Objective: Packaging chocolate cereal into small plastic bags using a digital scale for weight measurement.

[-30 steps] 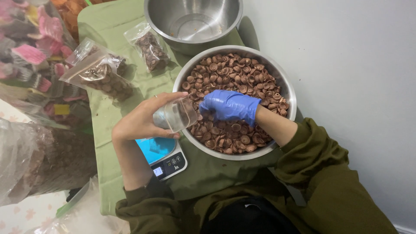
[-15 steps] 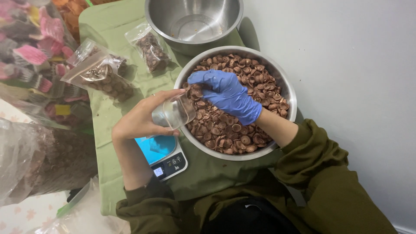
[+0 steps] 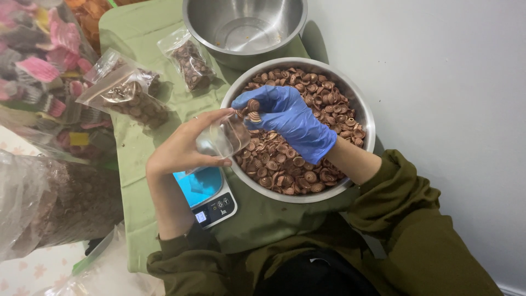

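Observation:
My bare left hand [image 3: 183, 147] holds a small clear plastic bag [image 3: 223, 138] open over the near-left rim of a large steel bowl [image 3: 366, 118]. The bowl is full of small brown spiral-ridged pieces [image 3: 307, 98]. My right hand [image 3: 290, 119], in a blue glove, pinches a few of these pieces [image 3: 252, 109] right at the bag's mouth. A small digital kitchen scale [image 3: 207, 194] with a blue top lies just below my left hand on the green cloth [image 3: 142, 164].
An empty steel bowl [image 3: 244, 24] stands behind the full one. Three filled clear bags [image 3: 131, 96] lie on the cloth at the upper left. Piles of colourful packets [image 3: 38, 71] and a big plastic sack [image 3: 49, 203] sit at the left. A white wall is on the right.
My gloved right hand has swung left from the bowl's middle up to the bag's mouth with a few pieces. My left hand has tilted the bag toward it.

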